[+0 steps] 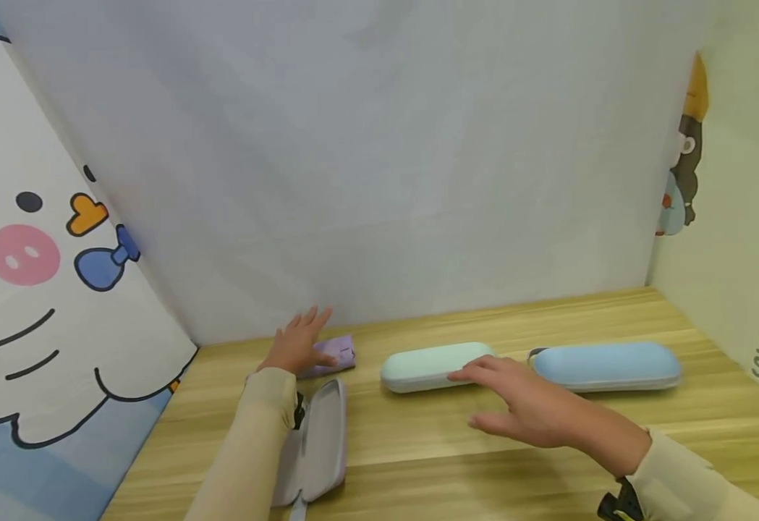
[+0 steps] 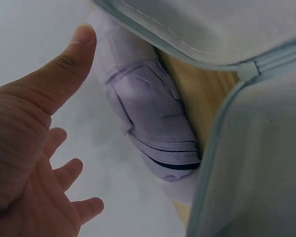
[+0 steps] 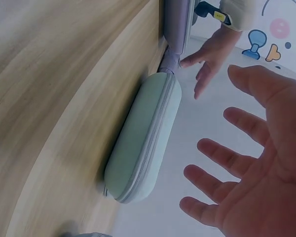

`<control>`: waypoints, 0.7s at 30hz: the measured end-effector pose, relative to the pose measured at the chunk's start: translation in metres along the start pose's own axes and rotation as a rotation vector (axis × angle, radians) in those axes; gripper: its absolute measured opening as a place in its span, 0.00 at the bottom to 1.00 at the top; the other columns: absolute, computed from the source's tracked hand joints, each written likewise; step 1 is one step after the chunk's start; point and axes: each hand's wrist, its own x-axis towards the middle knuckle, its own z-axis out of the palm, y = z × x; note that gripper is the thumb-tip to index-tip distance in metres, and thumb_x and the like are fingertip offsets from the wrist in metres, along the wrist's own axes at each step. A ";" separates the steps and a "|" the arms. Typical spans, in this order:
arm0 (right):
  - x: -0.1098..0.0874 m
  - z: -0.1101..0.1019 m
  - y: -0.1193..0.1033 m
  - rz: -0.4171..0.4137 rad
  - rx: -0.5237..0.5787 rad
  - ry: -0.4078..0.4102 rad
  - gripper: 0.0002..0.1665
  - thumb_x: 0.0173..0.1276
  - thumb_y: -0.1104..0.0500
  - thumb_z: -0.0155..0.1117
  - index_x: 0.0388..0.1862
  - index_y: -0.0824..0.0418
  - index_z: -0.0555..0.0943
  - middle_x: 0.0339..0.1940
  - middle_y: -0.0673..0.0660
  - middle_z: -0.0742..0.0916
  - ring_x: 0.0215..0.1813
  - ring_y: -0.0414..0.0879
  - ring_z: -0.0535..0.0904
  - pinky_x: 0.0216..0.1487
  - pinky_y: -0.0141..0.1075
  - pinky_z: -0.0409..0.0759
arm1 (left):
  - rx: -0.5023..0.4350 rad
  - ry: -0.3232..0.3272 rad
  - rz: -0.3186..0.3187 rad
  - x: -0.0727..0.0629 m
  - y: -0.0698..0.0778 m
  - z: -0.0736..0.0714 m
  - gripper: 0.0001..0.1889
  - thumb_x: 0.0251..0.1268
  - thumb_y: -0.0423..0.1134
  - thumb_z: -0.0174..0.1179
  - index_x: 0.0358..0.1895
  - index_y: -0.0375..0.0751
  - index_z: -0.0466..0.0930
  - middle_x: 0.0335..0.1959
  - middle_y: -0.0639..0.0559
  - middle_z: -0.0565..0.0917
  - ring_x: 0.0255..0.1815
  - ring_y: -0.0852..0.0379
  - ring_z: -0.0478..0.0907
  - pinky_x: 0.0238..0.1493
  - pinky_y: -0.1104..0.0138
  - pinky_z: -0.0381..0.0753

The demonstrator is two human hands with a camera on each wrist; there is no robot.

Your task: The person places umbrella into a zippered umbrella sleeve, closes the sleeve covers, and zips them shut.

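My left hand [image 1: 294, 347] is spread, fingers extended, over a lavender folded fabric bundle [image 1: 343, 352] at the back left of the table. The left wrist view shows the bundle [image 2: 148, 108] with stitched seams and folds, apart from the thumb and fingers. Below that wrist, a zippered case [image 1: 325, 438] lies unzipped and spread flat, its pale grey lining facing up. My right hand [image 1: 527, 401] hovers with fingers extended near a closed mint-green case [image 1: 427, 363]; its fingertips overlap the case's right end in the head view. Both hands hold nothing.
A closed light-blue case [image 1: 607, 365] with a dark wrist loop lies right of the mint one. The wood-grain table [image 1: 418, 470] meets a white cloth backdrop [image 1: 386, 181] behind. Cartoon-printed cloth [image 1: 47, 325] hangs at the left, a pale green panel [image 1: 737, 275] at the right.
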 end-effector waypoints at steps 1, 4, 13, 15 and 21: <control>-0.001 0.000 0.001 -0.002 0.001 0.003 0.30 0.76 0.46 0.64 0.73 0.52 0.75 0.66 0.53 0.79 0.66 0.55 0.76 0.60 0.58 0.77 | 0.003 -0.006 0.003 0.001 -0.003 0.002 0.53 0.60 0.47 0.76 0.84 0.44 0.52 0.82 0.34 0.54 0.79 0.26 0.50 0.68 0.25 0.51; -0.005 0.000 0.003 -0.001 0.004 0.010 0.30 0.76 0.46 0.64 0.73 0.53 0.75 0.65 0.53 0.79 0.65 0.56 0.76 0.60 0.58 0.76 | 0.015 -0.027 0.018 0.003 -0.009 0.008 0.51 0.57 0.44 0.78 0.82 0.42 0.58 0.79 0.34 0.60 0.77 0.25 0.55 0.67 0.26 0.56; -0.014 -0.002 0.007 0.010 0.064 -0.004 0.31 0.78 0.41 0.61 0.74 0.51 0.73 0.67 0.51 0.78 0.67 0.56 0.75 0.61 0.58 0.76 | 0.006 -0.104 -0.031 0.009 -0.012 0.022 0.47 0.50 0.36 0.81 0.77 0.44 0.68 0.72 0.39 0.74 0.72 0.34 0.69 0.66 0.25 0.55; -0.015 -0.002 0.007 0.013 0.074 -0.005 0.31 0.78 0.41 0.61 0.74 0.50 0.73 0.68 0.51 0.78 0.68 0.56 0.74 0.61 0.58 0.76 | 0.017 -0.103 -0.036 0.010 -0.012 0.024 0.47 0.48 0.35 0.81 0.76 0.44 0.69 0.70 0.39 0.76 0.69 0.35 0.72 0.65 0.25 0.57; -0.018 -0.001 0.007 0.016 0.063 0.010 0.30 0.77 0.42 0.63 0.73 0.50 0.74 0.68 0.50 0.78 0.68 0.55 0.75 0.61 0.58 0.76 | 0.089 -0.068 -0.026 0.014 -0.013 0.030 0.44 0.48 0.37 0.81 0.73 0.45 0.74 0.65 0.39 0.81 0.64 0.36 0.78 0.59 0.28 0.67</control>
